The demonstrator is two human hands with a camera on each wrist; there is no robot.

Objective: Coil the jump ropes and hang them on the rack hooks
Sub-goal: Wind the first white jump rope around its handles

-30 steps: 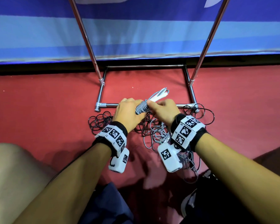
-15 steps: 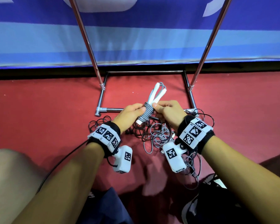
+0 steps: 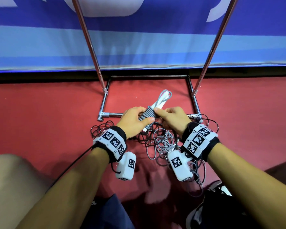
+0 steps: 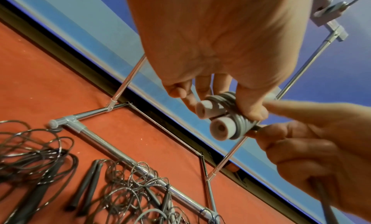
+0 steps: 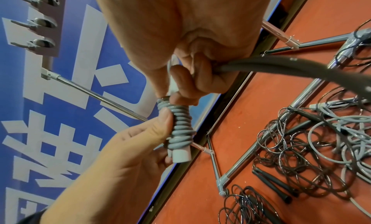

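Beyond both hands, bare red floor lies open inside the rack base, between two slanting poles. Beneath and behind the wrists, tangled ropes clutter the floor. Hooks apparently stand clear, well above the right hand.

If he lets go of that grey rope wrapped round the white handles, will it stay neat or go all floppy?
Probably floppy. The grey rope is only wound round the handles, with no knot visible, and both hands pinch it. The loose ropes on the floor sprawl in curls, so its cord likely springs open. The round handles might roll too.
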